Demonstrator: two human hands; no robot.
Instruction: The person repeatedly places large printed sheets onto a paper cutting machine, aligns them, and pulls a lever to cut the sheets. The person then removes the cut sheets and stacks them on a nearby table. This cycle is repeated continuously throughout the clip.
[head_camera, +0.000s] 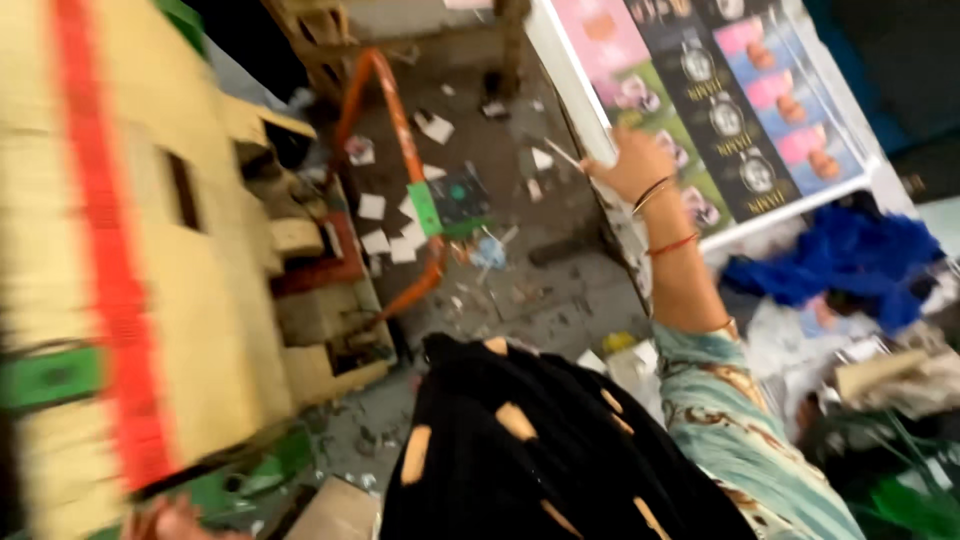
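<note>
Looking down, I see first my black cloth with tan patches (520, 460) near the bottom. At the lower left corner my left hand (175, 522) shows only a little, so I cannot tell if it grips. Beside it stands a blurred yellow machine with a red stripe (150, 250). Farther, my right hand (632, 165), with bangles on the wrist, closes its fingers on the white edge of a printed sheet of colourful labels (720, 100). Paper scraps (385, 230) lie on the grey floor (540, 290).
</note>
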